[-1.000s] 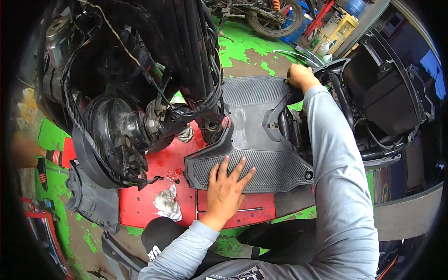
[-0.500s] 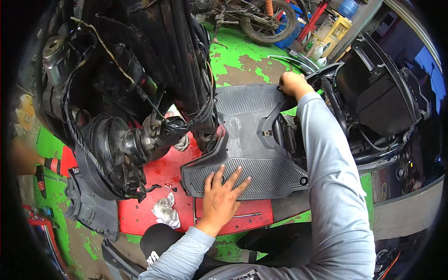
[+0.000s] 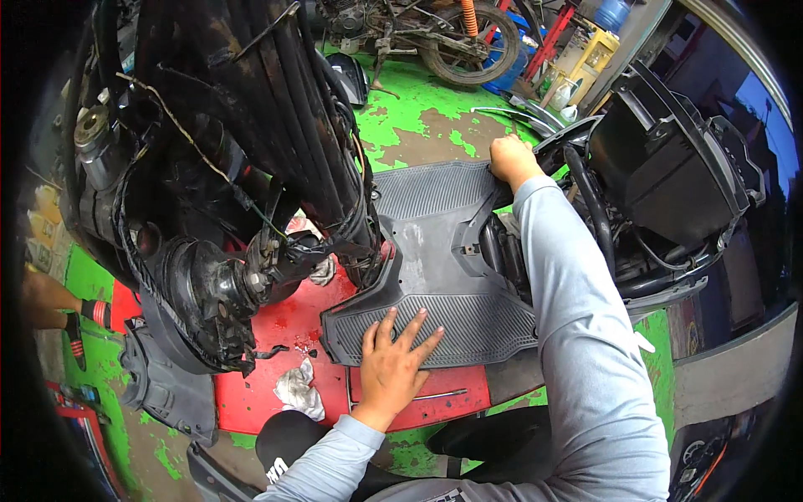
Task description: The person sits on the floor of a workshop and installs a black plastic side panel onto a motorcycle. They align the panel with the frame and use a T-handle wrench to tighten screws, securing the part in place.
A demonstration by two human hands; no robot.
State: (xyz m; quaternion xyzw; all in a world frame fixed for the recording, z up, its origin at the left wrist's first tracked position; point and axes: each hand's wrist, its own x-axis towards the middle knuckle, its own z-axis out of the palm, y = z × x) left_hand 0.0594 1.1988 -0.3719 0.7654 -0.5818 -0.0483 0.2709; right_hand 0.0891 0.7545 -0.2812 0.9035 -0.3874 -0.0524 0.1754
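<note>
A dark grey scooter floorboard (image 3: 416,259) with ribbed foot areas lies across the frame in front of me. My left hand (image 3: 391,376) rests flat on its near ribbed area, fingers spread, holding nothing. At the far right corner, my right hand (image 3: 512,161) is closed round the floorboard's edge; its fingertips are hidden. Black frame tubes (image 3: 499,251) show through the cut-out on the panel's right side. To the left stands the stripped front end (image 3: 284,125) of the scooter, with bare steering parts and loose wiring.
Below lies a red platform (image 3: 251,402) with a white rag (image 3: 299,390) and a thin metal rod (image 3: 431,395). A black storage box (image 3: 669,159) stands on the scooter's rear. Another motorcycle (image 3: 452,38) is behind. A person's legs (image 3: 54,305) show at far left.
The view has shifted slightly, and my right forearm now covers the floorboard's near right corner. Both hands keep their places on the panel. The person's legs at far left show more plainly.
</note>
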